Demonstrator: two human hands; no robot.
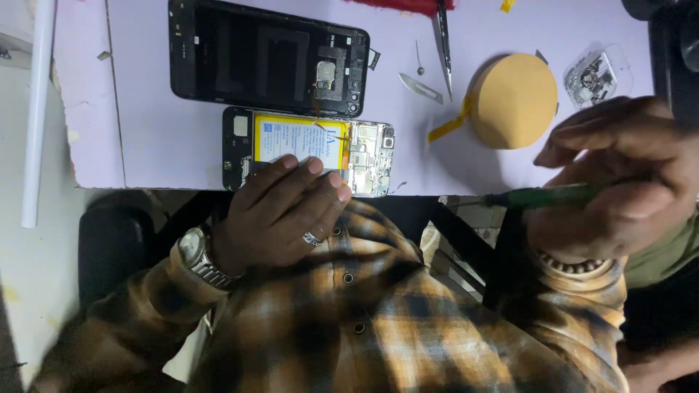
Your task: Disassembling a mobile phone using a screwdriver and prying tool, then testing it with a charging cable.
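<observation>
An opened phone (364, 149) with a yellow-and-white battery and bare circuit board lies at the near edge of the lavender table (145, 109). My left hand (280, 211), with a ring and a wristwatch, rests on the phone's near edge, its fingers lying over the battery. My right hand (619, 182) hovers off the table's near right side. It grips a green screwdriver (542, 196) whose tip points left, apart from the phone. The phone's black back cover (269, 58) lies inside-up just beyond the phone.
A tan tape roll (513, 100) sits right of the phone, with a small blade (421, 87) and tweezers (444, 44) beside it. A clear plastic case of small parts (593, 76) lies at the far right. A white tube (36, 109) runs along the left.
</observation>
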